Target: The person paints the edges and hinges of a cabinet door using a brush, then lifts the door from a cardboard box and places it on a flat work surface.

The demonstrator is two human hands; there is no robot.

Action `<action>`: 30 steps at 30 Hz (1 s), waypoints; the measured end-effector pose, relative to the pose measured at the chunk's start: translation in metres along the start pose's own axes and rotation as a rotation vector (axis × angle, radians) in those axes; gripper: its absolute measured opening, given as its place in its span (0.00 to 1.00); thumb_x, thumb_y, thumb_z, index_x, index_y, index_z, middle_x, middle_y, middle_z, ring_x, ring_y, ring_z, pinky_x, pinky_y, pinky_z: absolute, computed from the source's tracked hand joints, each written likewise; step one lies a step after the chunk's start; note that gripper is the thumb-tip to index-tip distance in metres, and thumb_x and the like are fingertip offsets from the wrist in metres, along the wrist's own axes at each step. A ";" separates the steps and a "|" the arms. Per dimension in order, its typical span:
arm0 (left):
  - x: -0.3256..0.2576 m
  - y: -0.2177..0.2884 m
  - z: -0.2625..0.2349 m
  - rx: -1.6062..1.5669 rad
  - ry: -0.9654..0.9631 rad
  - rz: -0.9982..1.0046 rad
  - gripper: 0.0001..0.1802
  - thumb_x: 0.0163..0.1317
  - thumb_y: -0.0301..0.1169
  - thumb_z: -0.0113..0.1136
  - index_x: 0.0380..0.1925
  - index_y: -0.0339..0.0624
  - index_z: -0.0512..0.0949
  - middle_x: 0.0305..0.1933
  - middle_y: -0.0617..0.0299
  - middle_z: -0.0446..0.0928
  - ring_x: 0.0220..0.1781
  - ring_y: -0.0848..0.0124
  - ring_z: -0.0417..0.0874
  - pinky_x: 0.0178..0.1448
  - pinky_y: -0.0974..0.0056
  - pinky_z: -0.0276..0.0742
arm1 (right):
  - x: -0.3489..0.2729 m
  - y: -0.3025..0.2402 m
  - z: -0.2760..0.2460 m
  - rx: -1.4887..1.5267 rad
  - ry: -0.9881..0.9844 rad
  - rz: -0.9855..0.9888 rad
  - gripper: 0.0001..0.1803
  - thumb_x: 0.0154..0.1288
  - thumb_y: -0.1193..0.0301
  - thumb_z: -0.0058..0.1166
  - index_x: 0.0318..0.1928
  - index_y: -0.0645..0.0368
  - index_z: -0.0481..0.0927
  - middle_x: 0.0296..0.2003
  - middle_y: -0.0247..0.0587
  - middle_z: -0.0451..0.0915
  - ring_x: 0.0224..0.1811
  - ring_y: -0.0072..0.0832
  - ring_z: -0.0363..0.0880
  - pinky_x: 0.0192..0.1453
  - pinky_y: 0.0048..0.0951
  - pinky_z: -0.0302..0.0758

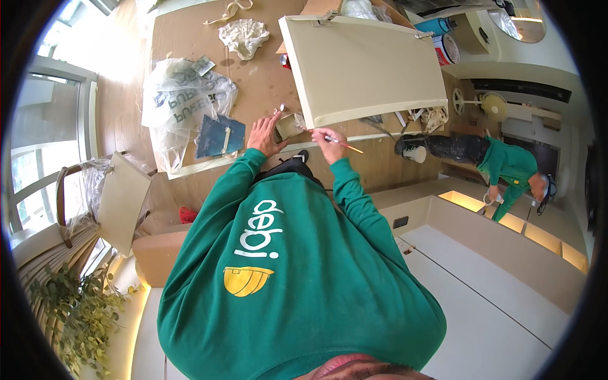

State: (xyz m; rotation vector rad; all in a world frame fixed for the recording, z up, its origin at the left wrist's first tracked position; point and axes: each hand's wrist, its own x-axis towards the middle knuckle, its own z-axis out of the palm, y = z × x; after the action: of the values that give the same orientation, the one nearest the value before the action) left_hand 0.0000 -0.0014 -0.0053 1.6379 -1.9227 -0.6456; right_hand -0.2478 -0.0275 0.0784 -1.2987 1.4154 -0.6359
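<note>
My right hand [330, 145] is closed around a thin paintbrush [347, 145] with a red and pale handle. The brush tip points left, toward a small square container [290, 126] on the cardboard. My left hand [266, 135] lies at the left side of this container with fingers stretched out; its fingertips seem to touch the edge. What is inside the container is too small to tell. Just beyond the two hands, a cream cabinet door panel [367, 69] lies tilted, with a metal hinge [325, 18] on its far edge.
Left of my hands lie a dark blue square sheet [220, 136] with a pale strip, and a clear plastic bag [183, 95]. A white rag [244, 38] is farther back. A paint can [446, 49] stands beyond the panel. Another person [506, 161] works at the right.
</note>
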 end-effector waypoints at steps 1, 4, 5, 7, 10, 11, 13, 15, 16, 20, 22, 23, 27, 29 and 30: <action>0.000 0.000 0.000 -0.001 0.019 0.010 0.60 0.51 0.52 0.80 0.80 0.46 0.59 0.71 0.52 0.73 0.72 0.52 0.72 0.77 0.48 0.67 | -0.001 -0.001 0.001 -0.010 -0.018 0.015 0.11 0.74 0.73 0.65 0.50 0.68 0.88 0.38 0.40 0.91 0.39 0.23 0.90 0.47 0.25 0.87; 0.001 0.000 0.000 -0.015 0.042 0.029 0.60 0.51 0.53 0.80 0.80 0.45 0.60 0.71 0.53 0.73 0.72 0.52 0.72 0.77 0.48 0.67 | -0.003 -0.002 0.000 0.060 0.093 -0.053 0.12 0.74 0.73 0.65 0.51 0.68 0.88 0.39 0.41 0.91 0.39 0.22 0.90 0.47 0.25 0.87; 0.001 0.001 -0.001 -0.012 0.038 0.021 0.60 0.51 0.53 0.80 0.80 0.45 0.60 0.71 0.53 0.73 0.72 0.52 0.72 0.77 0.48 0.67 | -0.003 -0.002 -0.001 0.042 0.066 -0.029 0.12 0.74 0.73 0.64 0.51 0.69 0.88 0.39 0.43 0.91 0.38 0.23 0.90 0.46 0.25 0.87; 0.000 0.002 -0.002 -0.006 0.022 0.017 0.59 0.51 0.53 0.80 0.79 0.45 0.60 0.71 0.53 0.73 0.72 0.52 0.72 0.77 0.48 0.67 | -0.005 -0.001 -0.005 0.097 0.044 0.023 0.12 0.76 0.72 0.64 0.52 0.69 0.87 0.39 0.43 0.91 0.38 0.25 0.90 0.46 0.26 0.87; 0.000 0.002 -0.002 -0.001 0.022 0.006 0.59 0.52 0.53 0.80 0.79 0.45 0.61 0.71 0.53 0.73 0.72 0.53 0.72 0.77 0.48 0.67 | -0.011 0.003 -0.013 0.163 0.087 0.025 0.12 0.77 0.71 0.63 0.52 0.69 0.86 0.39 0.44 0.90 0.37 0.26 0.90 0.43 0.26 0.87; 0.000 0.002 -0.002 0.001 0.023 0.004 0.59 0.52 0.53 0.80 0.79 0.45 0.61 0.71 0.53 0.73 0.72 0.53 0.72 0.77 0.48 0.67 | -0.013 0.004 -0.015 0.178 0.128 0.035 0.12 0.77 0.71 0.63 0.51 0.69 0.86 0.39 0.45 0.90 0.36 0.26 0.89 0.43 0.25 0.86; -0.001 0.002 -0.002 -0.003 0.030 0.017 0.58 0.52 0.52 0.80 0.79 0.46 0.61 0.71 0.53 0.73 0.72 0.53 0.72 0.76 0.48 0.67 | -0.018 0.008 -0.019 0.165 0.110 0.026 0.12 0.77 0.71 0.63 0.50 0.69 0.86 0.38 0.45 0.90 0.35 0.25 0.89 0.41 0.25 0.86; 0.000 0.000 -0.001 -0.017 0.042 0.031 0.58 0.52 0.52 0.79 0.79 0.46 0.61 0.71 0.53 0.73 0.72 0.53 0.72 0.76 0.48 0.67 | -0.022 0.010 -0.022 0.153 0.118 0.018 0.12 0.77 0.71 0.63 0.50 0.69 0.86 0.38 0.45 0.90 0.35 0.25 0.89 0.41 0.25 0.86; 0.001 0.000 -0.001 -0.019 0.055 0.039 0.58 0.52 0.52 0.79 0.79 0.46 0.61 0.71 0.53 0.73 0.72 0.53 0.72 0.76 0.48 0.67 | -0.024 0.011 -0.023 0.147 0.124 0.012 0.12 0.77 0.71 0.63 0.50 0.69 0.86 0.38 0.46 0.90 0.35 0.25 0.89 0.41 0.25 0.86; 0.000 -0.001 0.000 -0.025 0.046 0.029 0.57 0.53 0.52 0.80 0.78 0.45 0.62 0.70 0.53 0.74 0.72 0.52 0.72 0.77 0.48 0.66 | -0.031 0.013 -0.028 0.145 0.157 -0.005 0.12 0.77 0.70 0.64 0.50 0.69 0.86 0.38 0.46 0.90 0.35 0.25 0.89 0.41 0.25 0.86; 0.000 -0.001 0.000 -0.025 0.039 0.021 0.57 0.52 0.52 0.80 0.78 0.45 0.62 0.70 0.52 0.74 0.72 0.52 0.72 0.78 0.49 0.66 | -0.032 0.013 -0.031 0.157 0.154 -0.005 0.12 0.77 0.70 0.64 0.50 0.69 0.86 0.38 0.46 0.90 0.35 0.25 0.89 0.41 0.25 0.86; 0.000 -0.001 0.000 -0.024 0.038 0.018 0.57 0.52 0.52 0.80 0.78 0.45 0.62 0.70 0.52 0.74 0.72 0.52 0.72 0.78 0.49 0.66 | -0.033 0.014 -0.031 0.163 0.162 0.015 0.12 0.77 0.70 0.64 0.50 0.69 0.86 0.38 0.46 0.90 0.35 0.25 0.89 0.41 0.25 0.86; 0.001 0.000 -0.002 -0.031 0.055 0.033 0.57 0.53 0.52 0.80 0.78 0.45 0.62 0.70 0.52 0.74 0.72 0.52 0.73 0.77 0.48 0.67 | -0.034 0.012 -0.033 0.174 0.155 0.003 0.12 0.76 0.70 0.64 0.50 0.69 0.86 0.38 0.46 0.90 0.34 0.25 0.89 0.41 0.25 0.85; 0.001 0.001 -0.003 -0.028 0.049 0.031 0.56 0.53 0.52 0.80 0.78 0.45 0.62 0.70 0.52 0.74 0.72 0.52 0.73 0.77 0.48 0.67 | -0.035 0.011 -0.034 0.183 0.154 0.007 0.12 0.76 0.70 0.64 0.49 0.69 0.86 0.38 0.46 0.90 0.34 0.25 0.89 0.41 0.25 0.85; 0.001 0.001 -0.004 -0.027 0.047 0.030 0.56 0.53 0.52 0.80 0.78 0.45 0.62 0.70 0.52 0.74 0.72 0.52 0.73 0.77 0.48 0.67 | -0.036 0.009 -0.035 0.171 0.162 0.011 0.12 0.76 0.71 0.64 0.49 0.69 0.86 0.37 0.46 0.90 0.34 0.25 0.89 0.40 0.25 0.85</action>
State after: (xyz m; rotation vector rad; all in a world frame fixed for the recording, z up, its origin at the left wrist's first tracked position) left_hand 0.0017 -0.0021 -0.0017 1.5906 -1.8941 -0.6131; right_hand -0.2884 -0.0008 0.0924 -1.1245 1.4624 -0.8519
